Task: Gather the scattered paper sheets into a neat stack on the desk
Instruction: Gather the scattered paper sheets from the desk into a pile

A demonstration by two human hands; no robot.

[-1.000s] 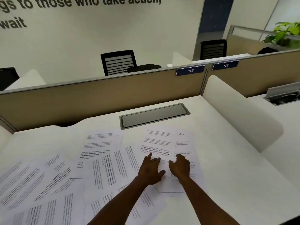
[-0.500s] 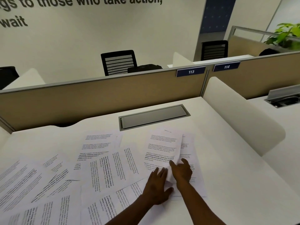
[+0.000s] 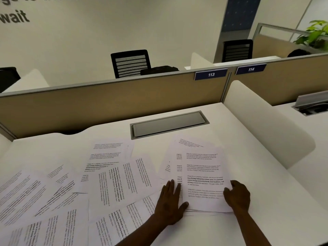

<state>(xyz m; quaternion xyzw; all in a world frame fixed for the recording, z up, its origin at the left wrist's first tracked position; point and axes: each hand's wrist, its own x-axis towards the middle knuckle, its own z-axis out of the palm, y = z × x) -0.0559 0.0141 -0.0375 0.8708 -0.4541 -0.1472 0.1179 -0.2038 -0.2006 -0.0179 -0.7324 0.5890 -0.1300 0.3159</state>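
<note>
A small stack of sheets (image 3: pixel 204 176) lies between both hands: left hand (image 3: pixel 169 205) flat, open beside it; right hand (image 3: pixel 237 196) curled gripping its edge.

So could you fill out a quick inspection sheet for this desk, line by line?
Surface: white desk, bare on its right side, grey hatch closed.
Job's things: small stack forming front right; loose sheets overlapping across the left and middle.
Clutter: nothing seen.
Hands: left hand flat against the stack's left edge; right hand gripping its right edge.
Cables: nothing seen.
Surroundings: tan partition with labels 113 and 114, black chairs behind, plant at far right.
</note>
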